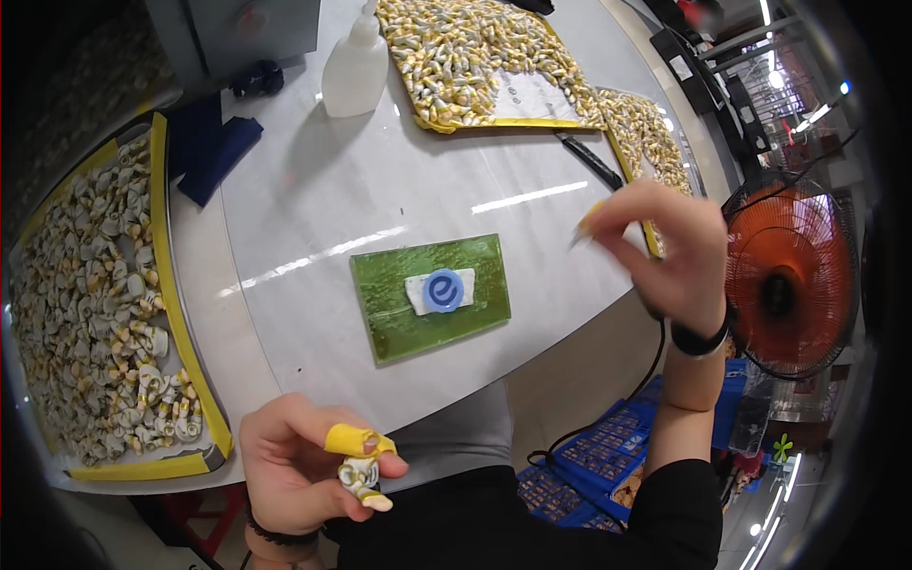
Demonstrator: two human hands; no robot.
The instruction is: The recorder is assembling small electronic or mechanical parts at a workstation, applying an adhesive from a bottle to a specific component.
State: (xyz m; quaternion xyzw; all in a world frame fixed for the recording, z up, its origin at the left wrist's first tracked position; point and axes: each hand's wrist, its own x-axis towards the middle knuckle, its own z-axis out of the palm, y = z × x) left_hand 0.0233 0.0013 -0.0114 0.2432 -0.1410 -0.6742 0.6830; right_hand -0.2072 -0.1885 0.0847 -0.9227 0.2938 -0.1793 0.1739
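Note:
My left hand (299, 465), near the table's front edge, pinches a small white, grey and yellow figurine (361, 477) between thumb and fingers. A yellow finger cover (351, 440) is wrapped round one of its fingers. My right hand (670, 247) is raised over the table's right side, blurred. Its thumb and finger are closed in a pinch, and a thin dark tip shows at them, too small to name. Between the hands lies a green translucent slab (399, 328). On the slab sit a white pad (415, 296) and a round blue disc (457, 277) with a dark curled mark.
Yellow-edged trays of small figurines stand at the left (163, 237) and back (532, 123). A clear squeeze bottle (353, 76), dark blue cloth (223, 157) and black cutter knife (591, 161) lie around the table. An orange fan (788, 275) and blue crates (594, 456) are at the right.

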